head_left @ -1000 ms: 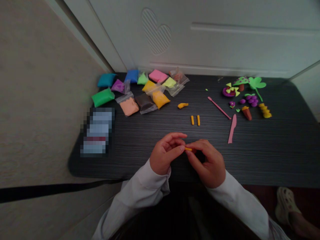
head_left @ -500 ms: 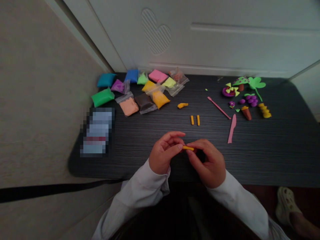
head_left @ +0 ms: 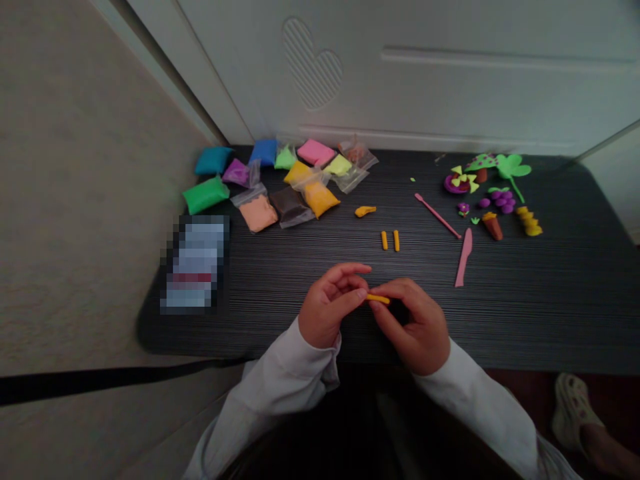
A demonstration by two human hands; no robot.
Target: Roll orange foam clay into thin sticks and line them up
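Between my two hands, above the front of the dark table point(head_left: 280, 287), is a thin orange clay stick point(head_left: 379, 299). My left hand point(head_left: 330, 303) pinches its left end between thumb and finger, with the index finger stretched out above. The thumb and index finger of my right hand point(head_left: 417, 323) close around its middle and right part. Just beyond my hands lie two short orange clay sticks, a left one point(head_left: 385, 241) and a right one point(head_left: 397, 241), side by side. A loose orange clay lump point(head_left: 365, 211) rests farther back.
Bagged clay in several colours, such as an orange bag point(head_left: 321, 199), lies at the back left near a blurred phone point(head_left: 195, 265). A pink clay knife point(head_left: 465, 257) and a pink tool point(head_left: 438, 216) lie to the right. Beyond are small clay models, including purple grapes point(head_left: 502, 200).
My right fingers have shifted slightly left along the stick, and its right end has tipped a little lower. My left hand is almost still.
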